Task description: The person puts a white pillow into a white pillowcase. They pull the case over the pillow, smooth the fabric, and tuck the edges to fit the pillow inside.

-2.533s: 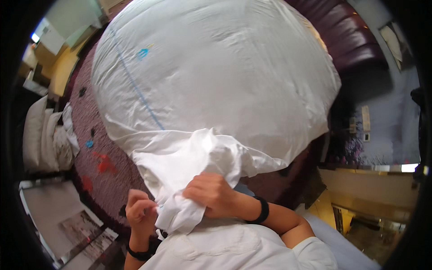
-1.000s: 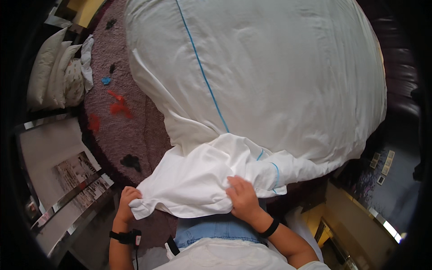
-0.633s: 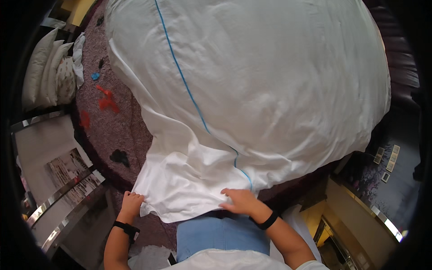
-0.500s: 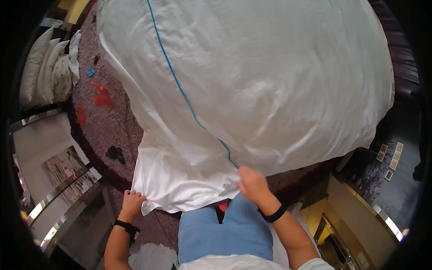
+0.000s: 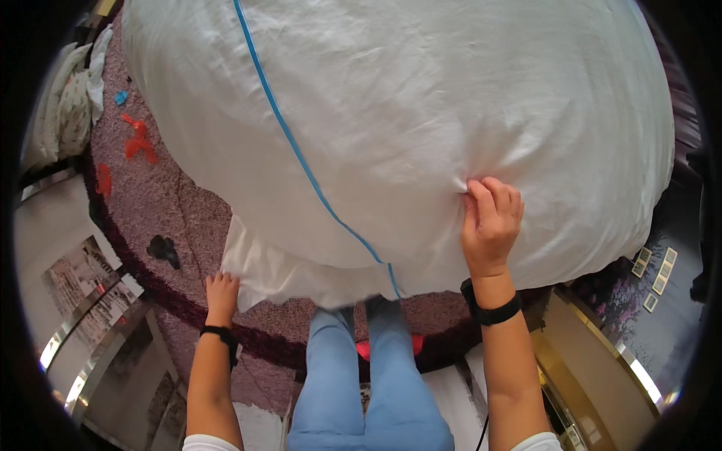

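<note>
A large white bed sheet (image 5: 361, 143) covers most of the view, with a thin blue stripe (image 5: 289, 135) running down it. My left hand (image 5: 222, 295) is closed on the sheet's near left corner, where the cloth hangs in loose folds. Farther in, to the right of the stripe, my right hand (image 5: 492, 225) pinches a bit of the sheet between thumb and fingers, and creases spread from that grip. Both wrists wear black bands.
Purple carpet (image 5: 203, 218) lies to the left, with red scraps (image 5: 138, 141), a blue scrap (image 5: 121, 98) and a dark crumpled item (image 5: 163, 250) on it. Pillows (image 5: 64, 105) are stacked at the far left. A white cabinet (image 5: 68, 240) stands left; dark padded upholstery (image 5: 681, 113) edges the right.
My right hand has moved from the sheet's near edge up and right onto its top and now pinches the cloth. My left hand keeps its corner. The near edge has lifted off my legs.
</note>
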{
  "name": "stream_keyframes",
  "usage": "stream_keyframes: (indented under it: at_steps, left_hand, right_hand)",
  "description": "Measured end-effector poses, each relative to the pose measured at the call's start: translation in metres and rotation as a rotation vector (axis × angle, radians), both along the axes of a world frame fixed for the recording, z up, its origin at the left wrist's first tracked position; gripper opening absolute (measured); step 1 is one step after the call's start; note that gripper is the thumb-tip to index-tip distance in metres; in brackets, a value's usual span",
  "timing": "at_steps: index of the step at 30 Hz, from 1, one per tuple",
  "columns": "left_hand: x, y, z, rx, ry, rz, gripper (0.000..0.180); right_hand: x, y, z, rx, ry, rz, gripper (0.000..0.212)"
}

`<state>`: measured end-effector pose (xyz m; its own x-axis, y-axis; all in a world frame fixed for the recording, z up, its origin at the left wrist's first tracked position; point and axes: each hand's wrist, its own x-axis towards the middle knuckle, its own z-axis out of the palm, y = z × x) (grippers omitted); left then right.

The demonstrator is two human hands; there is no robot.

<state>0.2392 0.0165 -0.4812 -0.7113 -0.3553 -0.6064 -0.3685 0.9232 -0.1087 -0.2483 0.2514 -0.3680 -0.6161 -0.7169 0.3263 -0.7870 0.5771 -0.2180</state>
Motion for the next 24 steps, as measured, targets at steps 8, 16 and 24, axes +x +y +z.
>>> stream_keyframes:
  at_steps: [8,16,24]
  left_hand:
    - [-0.212,0.031,0.049,0.233,1.213,0.449,0.051]
    - [-0.321,-0.006,0.081,0.227,1.225,0.305,0.027]
    - [-0.319,-0.039,0.143,0.31,1.338,0.244,0.016]
  right_hand:
    - [-0.001,0.002,0.007,-0.123,-0.145,0.012,0.02]
    - [-0.01,-0.009,0.024,-0.076,-0.116,0.101,0.024]
    - [-0.019,-0.026,0.05,-0.246,-0.055,0.104,0.024]
